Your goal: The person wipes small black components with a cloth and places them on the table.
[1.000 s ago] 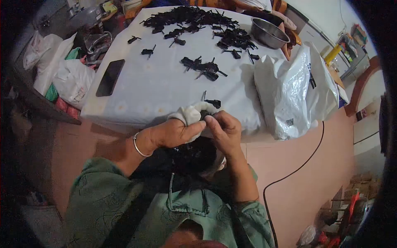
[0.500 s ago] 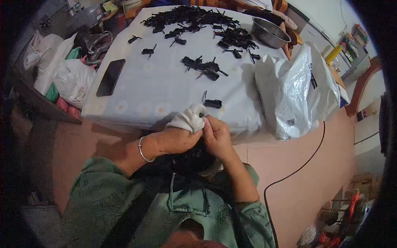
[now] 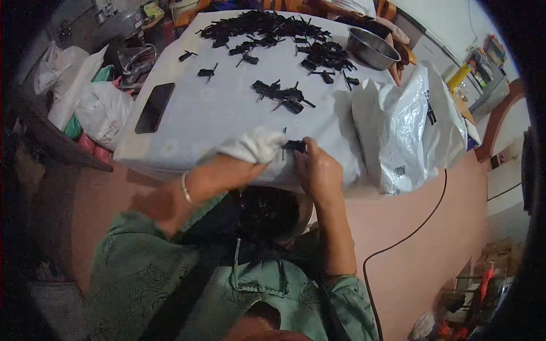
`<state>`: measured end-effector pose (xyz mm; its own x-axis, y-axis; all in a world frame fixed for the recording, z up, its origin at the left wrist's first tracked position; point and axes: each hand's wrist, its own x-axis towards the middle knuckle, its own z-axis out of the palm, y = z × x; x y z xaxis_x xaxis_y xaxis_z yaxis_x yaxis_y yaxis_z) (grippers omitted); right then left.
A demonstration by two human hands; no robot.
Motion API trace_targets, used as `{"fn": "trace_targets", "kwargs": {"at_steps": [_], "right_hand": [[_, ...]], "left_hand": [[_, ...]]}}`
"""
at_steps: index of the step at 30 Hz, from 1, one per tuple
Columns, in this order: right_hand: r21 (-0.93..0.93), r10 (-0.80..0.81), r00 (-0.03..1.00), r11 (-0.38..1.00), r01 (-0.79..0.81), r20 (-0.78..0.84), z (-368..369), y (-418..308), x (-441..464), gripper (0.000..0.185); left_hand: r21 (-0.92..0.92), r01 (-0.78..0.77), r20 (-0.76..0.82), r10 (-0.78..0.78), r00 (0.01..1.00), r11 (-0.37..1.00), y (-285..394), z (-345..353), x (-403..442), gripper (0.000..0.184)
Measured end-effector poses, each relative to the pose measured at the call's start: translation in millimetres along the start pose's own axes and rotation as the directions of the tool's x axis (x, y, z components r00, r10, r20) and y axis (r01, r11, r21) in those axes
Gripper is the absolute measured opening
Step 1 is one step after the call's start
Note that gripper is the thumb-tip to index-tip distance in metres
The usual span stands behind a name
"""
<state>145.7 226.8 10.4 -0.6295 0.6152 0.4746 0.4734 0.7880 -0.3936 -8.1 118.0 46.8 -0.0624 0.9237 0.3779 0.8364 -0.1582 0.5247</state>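
My left hand (image 3: 242, 159), blurred by motion and with a bangle at the wrist, is wrapped in or closed on a white cloth (image 3: 250, 145) near the table's front edge. The cloth hides its fingers. Just to the right, my right hand (image 3: 318, 170) has its thumb and fingers on a small black plastic part (image 3: 293, 145) with a thin stem. That part is at the front of the white-covered table (image 3: 193, 125). Beyond the hands lies a small cluster of similar black parts (image 3: 284, 95). A dark container (image 3: 270, 213) sits below the hands, its contents hard to make out.
A large pile of black parts (image 3: 256, 25) covers the table's far end, beside a metal bowl (image 3: 372, 48). A phone (image 3: 154, 108) lies at left and a white plastic bag (image 3: 392, 131) stands at right. Another person's arm shows behind the bowl.
My hands were together at the cloth. They have parted: the right moved right onto the black part, and the left stays with the cloth, its forearm shifted left.
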Motion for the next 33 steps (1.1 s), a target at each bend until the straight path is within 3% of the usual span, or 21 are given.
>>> {"fn": "trace_targets", "kwargs": {"at_steps": [1,2,3,4,5,8,9,10,11,14,16,18,20,22,23,24,25,26,28,32,33], "right_hand": [[-0.009,-0.018,0.999,1.000,0.018,0.033,1,0,1,0.031],[-0.018,-0.035,0.997,0.999,0.036,0.065,2,1,1,0.031],[-0.018,-0.037,0.997,0.999,0.038,0.064,2,2,1,0.031],[0.022,-0.056,0.998,0.998,0.055,0.021,4,4,0,0.029],[0.062,-0.069,0.997,0.996,0.071,-0.023,4,6,0,0.027],[0.188,-0.056,0.997,0.980,0.066,-0.057,1,9,-3,0.022],[0.186,-0.055,0.997,0.980,0.065,-0.056,-3,7,-3,0.022],[0.343,-0.056,0.998,0.938,0.056,-0.010,-7,3,-4,0.021],[0.491,-0.062,0.998,0.870,0.038,0.033,-11,-2,-5,0.019],[0.453,-0.101,0.994,0.884,0.114,-0.053,-10,-15,-10,0.017],[0.474,-0.050,0.988,0.873,0.114,-0.145,-3,-17,-12,0.015],[0.492,0.001,0.971,0.862,0.121,-0.240,3,-15,-12,0.014],[0.632,0.212,0.965,0.772,-0.071,-0.151,7,-15,-13,0.016],[0.688,0.227,0.968,0.720,-0.093,-0.107,5,-20,-13,0.017],[0.740,0.237,0.970,0.663,-0.114,-0.062,4,-22,-12,0.019],[0.740,0.235,0.970,0.663,-0.115,-0.059,3,-20,-11,0.019],[0.732,0.165,0.986,0.672,-0.111,-0.001,1,-18,-10,0.020],[0.724,0.095,0.994,0.682,-0.106,0.056,1,-16,-10,0.022],[0.699,0.067,0.995,0.708,-0.101,0.076,-1,-18,-11,0.022],[0.659,0.020,0.998,0.750,-0.056,0.062,4,-20,-13,0.024],[0.659,0.021,0.998,0.750,-0.056,0.062,6,-21,-14,0.024]], "left_hand": [[0.164,-0.281,-0.142,0.304,0.942,0.946,-13,12,12,0.026],[0.165,-0.280,-0.143,0.304,0.942,0.946,-12,12,22,0.026],[0.074,-0.125,0.110,0.116,0.987,0.989,-9,10,31,0.026],[0.027,0.053,0.368,-0.060,0.928,0.998,-7,9,39,0.027],[0.028,0.052,0.371,-0.058,0.927,0.998,-11,13,45,0.027],[0.067,-0.071,0.364,0.042,0.931,0.995,-23,27,48,0.028],[0.049,-0.164,0.188,0.152,0.970,0.985,-24,28,43,0.029],[0.048,-0.258,0.002,0.258,0.966,0.965,-23,29,38,0.030],[0.048,-0.262,0.002,0.262,0.965,0.964,-23,31,37,0.030],[-0.181,-0.142,-0.171,0.111,0.979,0.973,-18,34,25,0.027],[-0.494,0.193,0.078,-0.177,0.981,0.848,-6,29,14,0.023],[-0.591,0.249,0.159,-0.192,0.968,0.767,1,24,9,0.022],[-0.673,0.314,0.247,-0.196,0.949,0.670,7,26,3,0.020],[-0.708,0.161,0.130,-0.097,0.987,0.687,13,29,-2,0.020],[-0.709,0.163,0.129,-0.100,0.987,0.686,17,25,-2,0.020],[-0.647,0.305,0.220,-0.212,0.952,0.699,22,18,-2,0.022],[-0.570,0.440,0.300,-0.323,0.898,0.694,25,15,-2,0.024],[-0.571,0.441,0.299,-0.324,0.897,0.692,21,18,-3,0.024],[-0.519,0.144,0.001,-0.168,0.986,0.842,5,33,-7,0.019],[-0.416,0.022,-0.200,-0.115,0.973,0.909,6,43,-6,0.015],[-0.241,-0.022,-0.170,-0.020,0.985,0.970,15,30,-3,0.019]]}}
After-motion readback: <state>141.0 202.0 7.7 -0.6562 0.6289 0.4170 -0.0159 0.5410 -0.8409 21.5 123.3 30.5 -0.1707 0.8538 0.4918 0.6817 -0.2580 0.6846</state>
